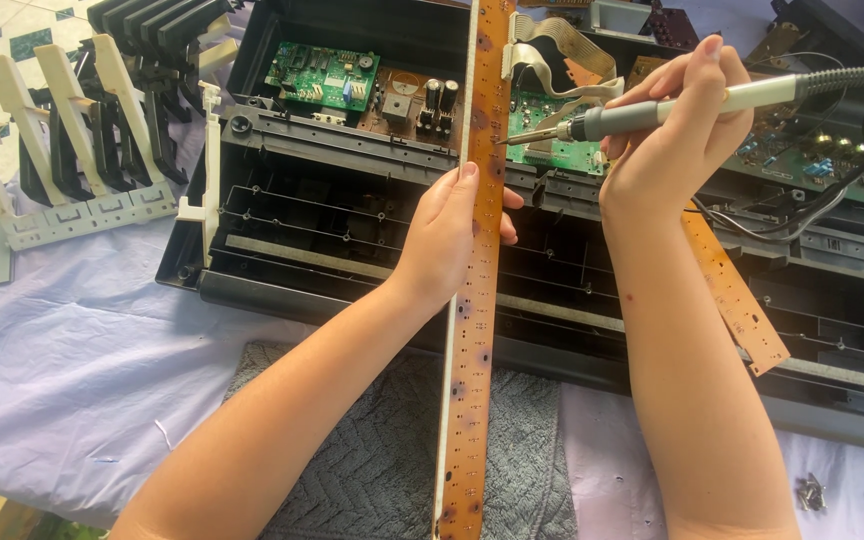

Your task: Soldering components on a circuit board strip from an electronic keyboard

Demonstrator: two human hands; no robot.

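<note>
Left hand (447,235) clasps the long brown circuit strip (472,330); right hand (667,140) grips a soldering iron (672,108), tip at the strip's three o'clock edge, seemingly mid-soldering.

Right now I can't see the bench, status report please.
Left hand grips long brown circuit strip, upright. Right hand holds soldering iron, tip at strip. Nothing between them.

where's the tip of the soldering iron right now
In the head view it is top centre: the soldering iron in the right hand touches the long brown circuit strip, just above the left hand.
</note>
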